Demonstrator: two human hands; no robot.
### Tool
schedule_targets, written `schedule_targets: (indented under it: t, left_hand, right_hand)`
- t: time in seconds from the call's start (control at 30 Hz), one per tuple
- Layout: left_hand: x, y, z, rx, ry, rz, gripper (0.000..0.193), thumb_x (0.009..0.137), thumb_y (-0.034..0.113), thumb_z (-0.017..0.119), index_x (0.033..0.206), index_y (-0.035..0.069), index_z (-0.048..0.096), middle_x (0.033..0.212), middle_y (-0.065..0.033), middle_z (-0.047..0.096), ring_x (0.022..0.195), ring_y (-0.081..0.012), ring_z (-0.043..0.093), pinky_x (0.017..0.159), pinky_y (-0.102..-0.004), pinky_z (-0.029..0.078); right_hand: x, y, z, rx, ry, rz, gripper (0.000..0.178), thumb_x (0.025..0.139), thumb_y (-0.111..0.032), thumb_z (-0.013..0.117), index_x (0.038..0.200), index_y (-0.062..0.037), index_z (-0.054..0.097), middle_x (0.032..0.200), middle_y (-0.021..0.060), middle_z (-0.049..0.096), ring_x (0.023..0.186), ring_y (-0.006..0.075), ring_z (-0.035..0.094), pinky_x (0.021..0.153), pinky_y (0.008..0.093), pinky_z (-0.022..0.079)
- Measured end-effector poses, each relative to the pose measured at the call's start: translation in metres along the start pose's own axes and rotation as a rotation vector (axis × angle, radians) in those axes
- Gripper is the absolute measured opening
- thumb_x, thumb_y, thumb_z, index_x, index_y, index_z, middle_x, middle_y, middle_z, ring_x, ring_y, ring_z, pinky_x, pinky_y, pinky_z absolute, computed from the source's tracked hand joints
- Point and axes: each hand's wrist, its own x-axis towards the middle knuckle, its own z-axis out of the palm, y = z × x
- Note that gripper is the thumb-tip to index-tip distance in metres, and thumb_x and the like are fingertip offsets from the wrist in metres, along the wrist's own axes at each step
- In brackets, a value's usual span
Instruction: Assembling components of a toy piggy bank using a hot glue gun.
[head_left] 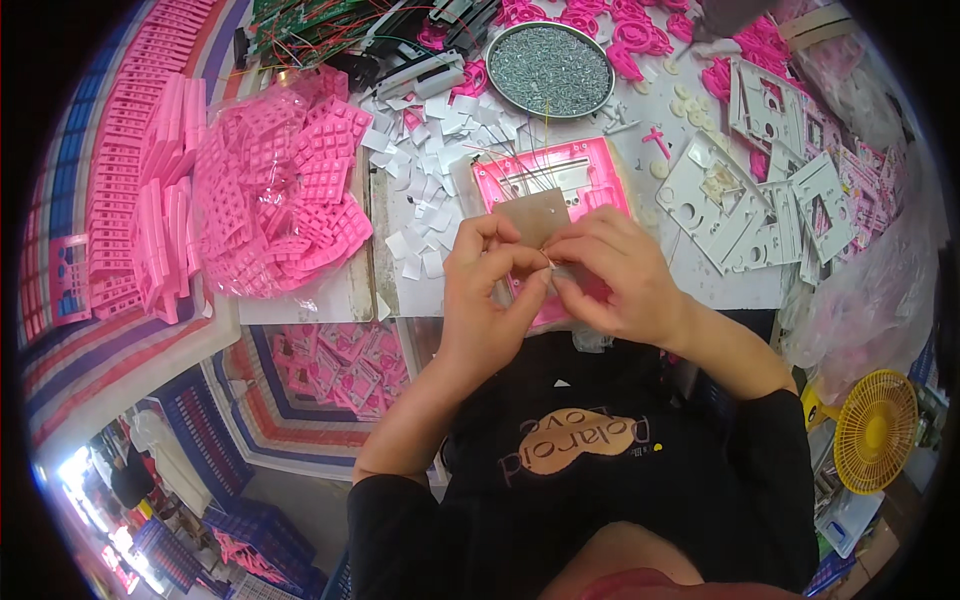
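My left hand and my right hand meet over a pink plastic housing. The fingertips of both are pinched close together on what looks like a thin wire, mostly hidden by the fingers. Just beyond them a brown circuit board lies tilted over the housing, next to the fingers of my left hand. Several thin wires run from the board toward the far edge of the housing. The near part of the housing is partly covered by my hands.
Beyond the housing stands a round tray of small screws. White pieces lie scattered at its left, beside a bag of pink keypads. White plastic panels sit at the right. A yellow fan stands lower right.
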Motion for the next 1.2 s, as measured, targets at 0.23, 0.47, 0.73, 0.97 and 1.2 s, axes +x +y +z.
schedule_targets:
  t: [0.23, 0.47, 0.73, 0.97, 1.2]
  left_hand:
    - [0.001, 0.012, -0.003, 0.164, -0.032, 0.012, 0.012, 0.083, 0.002, 0.072, 0.094, 0.004, 0.069, 0.088, -0.0100, 0.063, 0.070, -0.0167, 0.061, 0.064, -0.0302, 0.048]
    - [0.025, 0.016, -0.025, -0.508, -0.275, -0.754, 0.015, 0.095, 0.011, 0.068, 0.101, -0.002, 0.068, 0.077, -0.0058, 0.070, 0.062, -0.0072, 0.064, 0.055, -0.0230, 0.047]
    - [0.011, 0.002, -0.016, 0.322, -0.243, 0.160, 0.014, 0.085, 0.001, 0.069, 0.098, 0.005, 0.067, 0.087, -0.0101, 0.065, 0.080, -0.0296, 0.066, 0.069, -0.0396, 0.052]
    - [0.002, -0.008, -0.011, 0.359, -0.174, 0.257, 0.017, 0.080, -0.004, 0.070, 0.094, 0.005, 0.064, 0.085, -0.0095, 0.061, 0.080, -0.0314, 0.062, 0.068, -0.0417, 0.049]
    - [0.002, -0.008, -0.008, 0.423, -0.176, 0.251, 0.020, 0.080, -0.003, 0.071, 0.096, 0.004, 0.063, 0.084, -0.0107, 0.062, 0.077, -0.0313, 0.062, 0.066, -0.0407, 0.049]
  right_hand:
    - [-0.014, -0.004, 0.005, 0.205, 0.016, 0.235, 0.018, 0.080, 0.001, 0.073, 0.098, -0.0033, 0.070, 0.094, 0.0091, 0.072, 0.079, 0.0254, 0.068, 0.063, 0.0329, 0.054]
    - [-0.014, 0.001, 0.010, -0.107, 0.015, -0.245, 0.017, 0.077, -0.006, 0.079, 0.092, -0.0048, 0.070, 0.102, 0.0064, 0.071, 0.083, 0.0229, 0.068, 0.066, 0.0337, 0.056]
    - [-0.015, 0.006, 0.013, -0.303, -0.015, -0.300, 0.020, 0.065, -0.010, 0.075, 0.084, -0.0054, 0.070, 0.107, 0.0057, 0.066, 0.100, 0.0281, 0.061, 0.081, 0.0380, 0.053]
    - [-0.018, 0.009, 0.018, -0.307, -0.054, -0.319, 0.016, 0.064, -0.011, 0.074, 0.078, -0.0063, 0.069, 0.100, 0.0028, 0.064, 0.102, 0.0262, 0.059, 0.084, 0.0376, 0.049]
    - [-0.015, 0.006, 0.016, -0.336, -0.128, -0.268, 0.012, 0.068, -0.011, 0.075, 0.078, -0.0070, 0.070, 0.097, 0.0024, 0.062, 0.101, 0.0262, 0.058, 0.082, 0.0387, 0.048]
